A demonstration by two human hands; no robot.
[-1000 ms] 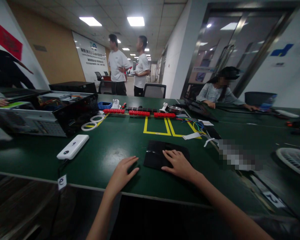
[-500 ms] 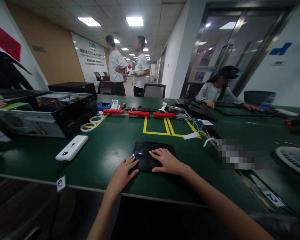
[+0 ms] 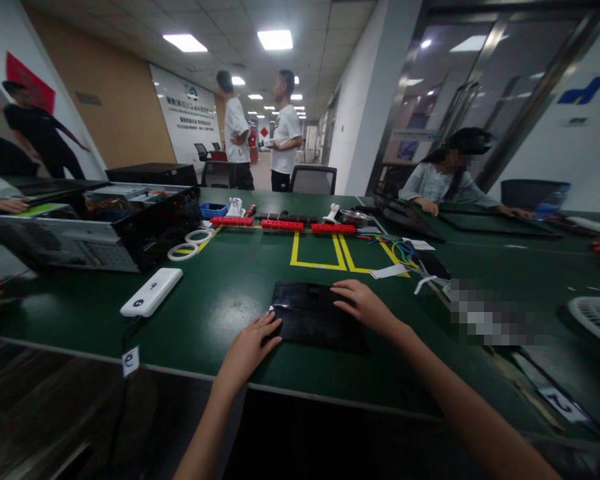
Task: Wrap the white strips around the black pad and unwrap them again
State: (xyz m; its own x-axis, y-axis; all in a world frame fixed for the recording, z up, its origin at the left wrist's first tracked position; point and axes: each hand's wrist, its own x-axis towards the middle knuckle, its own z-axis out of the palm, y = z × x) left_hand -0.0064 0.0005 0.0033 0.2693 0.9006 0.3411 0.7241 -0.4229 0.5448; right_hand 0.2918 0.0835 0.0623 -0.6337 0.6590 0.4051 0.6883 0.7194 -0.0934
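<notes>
A flat, glossy black sheet (image 3: 313,320) lies on the green table (image 3: 220,267) in front of me; I cannot tell if it is a bag or a film. At its left edge rests my left hand (image 3: 253,343), with fingers stretched out and apart, the tips touching the sheet. My right hand (image 3: 367,307) is over the sheet's upper right part, its fingers extended and spread. Whether those fingertips press on the sheet or hover just above it is hard to tell. Neither hand grips anything.
A white power bank (image 3: 151,293) with a cable lies to the left, below an opened computer case (image 3: 95,227). Red power strips (image 3: 281,225) line the back, behind yellow tape outlines (image 3: 320,265). Coloured wires (image 3: 403,252) lie to the right. A person (image 3: 450,173) sits at the far right.
My right hand has moved right across the black sheet, leaving more of its surface showing, and the sheet now reaches further right. My left hand stays at the left edge. The view has shifted slightly.
</notes>
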